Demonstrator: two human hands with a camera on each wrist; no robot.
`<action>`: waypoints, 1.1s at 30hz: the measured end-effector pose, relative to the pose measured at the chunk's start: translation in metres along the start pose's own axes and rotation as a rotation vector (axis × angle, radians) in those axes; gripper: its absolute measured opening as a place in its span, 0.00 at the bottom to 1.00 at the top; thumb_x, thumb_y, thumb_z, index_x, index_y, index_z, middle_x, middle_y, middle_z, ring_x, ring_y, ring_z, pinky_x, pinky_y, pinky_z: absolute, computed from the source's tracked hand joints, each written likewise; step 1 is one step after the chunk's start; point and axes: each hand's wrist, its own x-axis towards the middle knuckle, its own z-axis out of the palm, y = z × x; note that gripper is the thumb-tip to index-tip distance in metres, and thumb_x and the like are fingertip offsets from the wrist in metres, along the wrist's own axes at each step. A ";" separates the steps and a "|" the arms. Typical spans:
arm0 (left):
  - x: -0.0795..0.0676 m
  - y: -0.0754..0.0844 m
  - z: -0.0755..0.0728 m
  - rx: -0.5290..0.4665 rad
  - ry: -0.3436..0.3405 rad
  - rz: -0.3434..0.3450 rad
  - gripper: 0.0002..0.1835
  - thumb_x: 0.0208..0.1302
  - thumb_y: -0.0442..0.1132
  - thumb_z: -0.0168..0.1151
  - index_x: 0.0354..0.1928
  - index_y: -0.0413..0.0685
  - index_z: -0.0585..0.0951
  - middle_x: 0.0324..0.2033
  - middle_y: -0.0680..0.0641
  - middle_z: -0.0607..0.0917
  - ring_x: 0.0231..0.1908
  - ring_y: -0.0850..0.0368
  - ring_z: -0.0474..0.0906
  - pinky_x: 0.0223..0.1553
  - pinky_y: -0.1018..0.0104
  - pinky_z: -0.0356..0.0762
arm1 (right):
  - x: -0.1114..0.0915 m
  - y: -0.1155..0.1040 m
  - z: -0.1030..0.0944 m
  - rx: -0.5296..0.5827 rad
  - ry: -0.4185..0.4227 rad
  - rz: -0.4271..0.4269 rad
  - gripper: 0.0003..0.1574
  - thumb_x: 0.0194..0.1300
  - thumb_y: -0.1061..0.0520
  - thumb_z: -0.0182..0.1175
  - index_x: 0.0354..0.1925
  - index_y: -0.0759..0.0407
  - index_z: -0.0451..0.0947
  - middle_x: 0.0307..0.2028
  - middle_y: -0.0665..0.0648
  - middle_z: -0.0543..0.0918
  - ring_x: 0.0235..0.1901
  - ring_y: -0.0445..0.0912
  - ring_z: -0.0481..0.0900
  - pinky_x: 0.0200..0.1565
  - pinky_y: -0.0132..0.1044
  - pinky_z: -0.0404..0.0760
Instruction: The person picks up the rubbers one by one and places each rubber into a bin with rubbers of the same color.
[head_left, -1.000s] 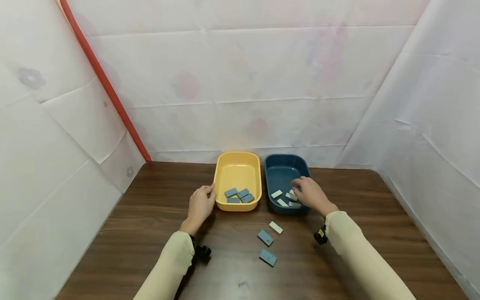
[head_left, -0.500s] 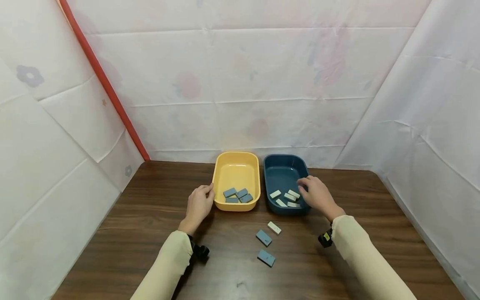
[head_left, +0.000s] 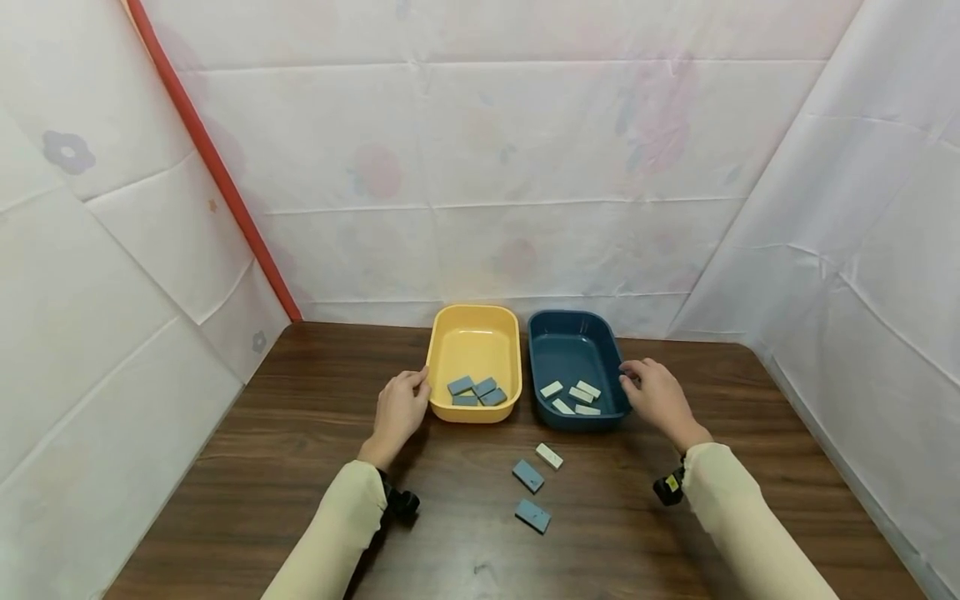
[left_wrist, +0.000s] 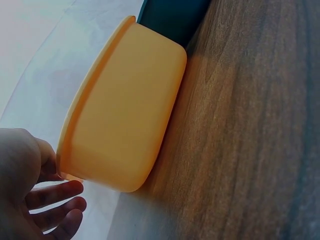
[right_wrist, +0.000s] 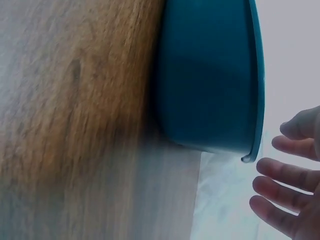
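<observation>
In the head view my left hand is at the left rim of a yellow tray. In the left wrist view its thumb and index finger pinch the rim corner, the other fingers loosely bent. My right hand is just beyond the right rim of a dark blue tray, with nothing in it; in the right wrist view its fingers are apart from the rim. Several blue-grey rectangular tiles lie in the yellow tray. The blue tray holds several whitish tiles.
On the brown wooden table, in front of the trays, lie one whitish tile and two blue-grey tiles, a farther one and a nearer one. White sheeting rises behind and at both sides.
My right hand has drawn back to the right, from above the whitish tiles in the blue tray to outside its right rim. The left hand has stayed at the yellow tray.
</observation>
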 end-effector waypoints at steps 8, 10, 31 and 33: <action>-0.001 -0.001 0.001 -0.002 0.017 0.004 0.17 0.67 0.36 0.57 0.56 0.41 0.82 0.49 0.38 0.86 0.45 0.41 0.81 0.46 0.47 0.78 | -0.007 0.008 0.000 0.001 0.001 0.070 0.22 0.70 0.56 0.54 0.54 0.70 0.78 0.41 0.67 0.81 0.40 0.58 0.79 0.43 0.55 0.78; -0.001 -0.001 0.001 -0.004 0.017 0.003 0.17 0.67 0.36 0.56 0.56 0.40 0.82 0.49 0.38 0.86 0.46 0.41 0.81 0.47 0.47 0.78 | -0.009 0.009 0.000 0.005 -0.008 0.079 0.23 0.70 0.55 0.54 0.54 0.71 0.77 0.41 0.68 0.82 0.40 0.58 0.79 0.43 0.55 0.79; 0.002 0.001 0.000 -0.053 0.003 -0.019 0.17 0.67 0.35 0.55 0.56 0.39 0.82 0.47 0.38 0.85 0.43 0.44 0.82 0.45 0.49 0.78 | -0.013 0.014 0.007 0.076 -0.115 0.137 0.23 0.73 0.57 0.48 0.50 0.76 0.78 0.45 0.73 0.83 0.38 0.59 0.82 0.43 0.55 0.80; 0.003 0.001 0.001 -0.059 0.004 -0.022 0.17 0.67 0.34 0.56 0.56 0.39 0.82 0.47 0.38 0.85 0.44 0.45 0.82 0.45 0.49 0.78 | -0.014 0.014 0.007 0.083 -0.127 0.145 0.23 0.74 0.57 0.47 0.51 0.76 0.78 0.47 0.74 0.82 0.42 0.61 0.82 0.46 0.56 0.79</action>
